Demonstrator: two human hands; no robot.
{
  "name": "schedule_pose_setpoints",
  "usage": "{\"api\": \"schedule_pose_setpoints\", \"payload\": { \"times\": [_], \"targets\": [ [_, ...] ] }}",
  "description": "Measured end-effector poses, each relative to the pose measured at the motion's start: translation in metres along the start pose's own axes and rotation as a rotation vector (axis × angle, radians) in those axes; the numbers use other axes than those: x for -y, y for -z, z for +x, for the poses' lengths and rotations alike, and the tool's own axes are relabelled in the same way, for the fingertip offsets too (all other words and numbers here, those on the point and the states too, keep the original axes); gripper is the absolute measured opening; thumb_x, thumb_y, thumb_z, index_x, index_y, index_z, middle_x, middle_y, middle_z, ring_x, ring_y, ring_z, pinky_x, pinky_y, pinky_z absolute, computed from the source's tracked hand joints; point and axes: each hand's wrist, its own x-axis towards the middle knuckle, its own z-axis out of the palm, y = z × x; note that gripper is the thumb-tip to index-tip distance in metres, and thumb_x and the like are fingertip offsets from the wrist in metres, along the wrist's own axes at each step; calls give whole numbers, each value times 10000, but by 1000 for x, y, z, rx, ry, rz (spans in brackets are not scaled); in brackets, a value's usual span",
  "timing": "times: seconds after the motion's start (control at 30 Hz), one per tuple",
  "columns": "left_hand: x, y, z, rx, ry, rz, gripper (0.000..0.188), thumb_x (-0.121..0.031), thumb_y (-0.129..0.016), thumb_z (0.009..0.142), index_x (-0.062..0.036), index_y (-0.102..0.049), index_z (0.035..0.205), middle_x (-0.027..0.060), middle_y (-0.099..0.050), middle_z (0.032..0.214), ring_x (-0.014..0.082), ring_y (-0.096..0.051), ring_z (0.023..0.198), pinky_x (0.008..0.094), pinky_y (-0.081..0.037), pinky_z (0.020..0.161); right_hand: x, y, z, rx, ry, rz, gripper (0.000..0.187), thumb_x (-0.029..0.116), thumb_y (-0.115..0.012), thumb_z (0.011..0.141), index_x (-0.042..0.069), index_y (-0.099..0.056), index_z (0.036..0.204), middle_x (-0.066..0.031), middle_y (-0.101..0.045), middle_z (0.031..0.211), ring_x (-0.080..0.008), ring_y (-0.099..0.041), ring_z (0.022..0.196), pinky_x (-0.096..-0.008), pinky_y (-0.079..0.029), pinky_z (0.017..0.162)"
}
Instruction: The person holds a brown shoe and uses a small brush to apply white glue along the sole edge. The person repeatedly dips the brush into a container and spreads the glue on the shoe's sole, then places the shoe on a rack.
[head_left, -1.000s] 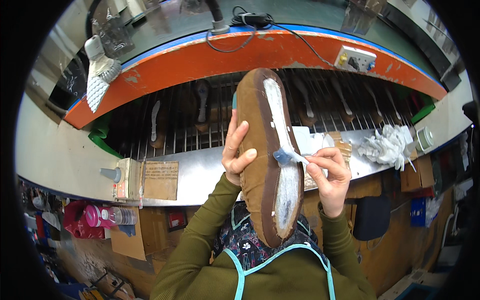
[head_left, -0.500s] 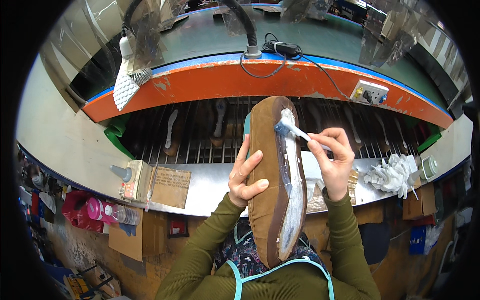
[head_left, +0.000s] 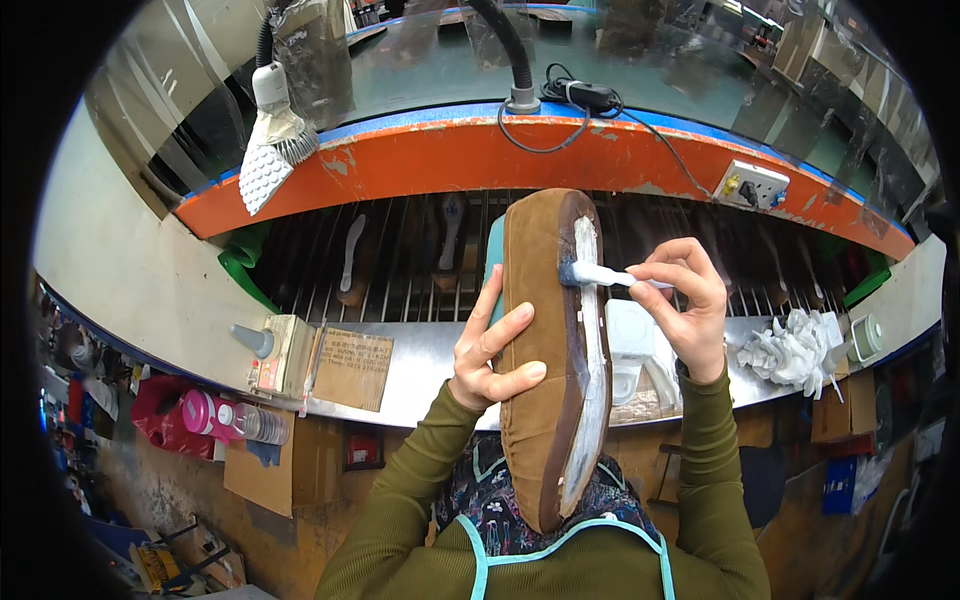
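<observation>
A brown suede shoe upper [head_left: 540, 380] on a teal last [head_left: 496, 250] stands on end before me, its toe or heel end hard to tell apart. White coating covers the sole face along its right side, next to a darker brown band. My left hand [head_left: 495, 350] grips the shoe from the left, fingers behind and thumb on the suede. In my right hand [head_left: 690, 300], thumb and fingers pinch the handle of a small white brush [head_left: 600, 274]. Its dark bluish bristles touch the band beside the white strip, in the upper part of the shoe.
Past an orange rail [head_left: 430, 165], a lamp [head_left: 270, 160] hangs at left and a power socket [head_left: 752, 185] sits at right. Shoe parts lie on a barred conveyor [head_left: 400, 260]. The metal ledge [head_left: 440, 350] carries cardboard [head_left: 352, 370], a white container [head_left: 630, 335] and crumpled tissues [head_left: 790, 352].
The brush has moved slightly down the shoe and turned more level. My right hand has shifted right, and the shoe has turned a little, showing less of its white face.
</observation>
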Motion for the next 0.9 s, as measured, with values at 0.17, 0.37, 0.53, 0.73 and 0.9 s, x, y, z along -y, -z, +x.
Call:
{"api": "schedule_pose_setpoints", "payload": {
  "times": [0.17, 0.37, 0.53, 0.73, 0.9],
  "targets": [
    [-1, 1, -1, 10, 55, 1, 371, -210, -725, 756, -313, -555, 1069, 132, -520, 1306, 573, -416, 1213, 581, -455, 990, -3, 4, -16, 77, -46, 52, 133, 99, -772, 757, 75, -748, 886, -12, -568, 856, -72, -551, 669, -202, -416, 518],
    [5, 2, -11, 38, 204, -81, 341, -202, -727, 763, -307, -584, 1054, 146, -528, 1297, 566, -412, 1222, 585, -431, 1006, -4, 5, -36, 122, -135, 103, 139, 109, -773, 759, 81, -748, 893, -9, -565, 863, -81, -558, 718, -206, -421, 528],
    [12, -3, -12, 18, 164, -43, 336, -193, -707, 789, -290, -580, 1084, 150, -524, 1297, 563, -408, 1228, 587, -434, 1001, -3, 9, -46, 173, -175, 125, 148, 94, -775, 750, 70, -745, 893, -17, -566, 869, -94, -562, 735, -218, -439, 552],
    [14, -2, -10, 57, 237, -52, 359, -181, -689, 801, -282, -545, 1113, 141, -505, 1318, 564, -405, 1228, 584, -454, 991, -1, 8, -59, 165, -150, 150, 157, 74, -777, 740, 40, -742, 888, -37, -568, 875, -122, -574, 743, -230, -467, 596],
    [29, -9, -23, -11, 78, 81, 327, -186, -692, 799, -285, -562, 1082, 130, -507, 1339, 534, -404, 1252, 640, -312, 1050, 1, 5, -80, 156, -235, 376, 151, 54, -759, 759, 20, -736, 905, -52, -579, 892, -124, -580, 776, -230, -482, 633]
  ]
}}
